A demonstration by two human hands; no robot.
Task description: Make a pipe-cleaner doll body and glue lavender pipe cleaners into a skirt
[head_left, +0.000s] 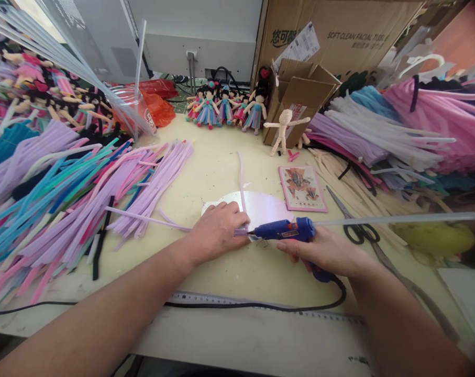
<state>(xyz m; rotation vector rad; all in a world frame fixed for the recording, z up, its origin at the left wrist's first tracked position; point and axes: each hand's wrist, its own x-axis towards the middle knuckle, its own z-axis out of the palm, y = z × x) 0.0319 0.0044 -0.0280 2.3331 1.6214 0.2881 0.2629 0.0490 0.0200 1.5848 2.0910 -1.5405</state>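
My left hand [217, 230] is closed on lilac pipe cleaners [151, 217] at the front edge of a shiny whitish oval sheet [266, 206]. One lilac stem runs out to the left, and another stands away toward the back of the table. In my right hand [333, 251] is a blue glue gun [286, 229], fingers wrapped round its grip. Its nozzle points left and meets the pipe cleaners beside my left fingertips. A long translucent glue stick [398, 217] sticks out of the gun's rear. My left fingers hide part of the stems.
Piles of coloured pipe cleaners lie at left [64, 209] and right [378, 125]. Scissors [351, 220] and a picture card [303, 188] are to the right. Small dolls [225, 107], a bare beige figure [285, 128] and a cardboard box [300, 99] stand behind. A black cord [237, 306] crosses the front.
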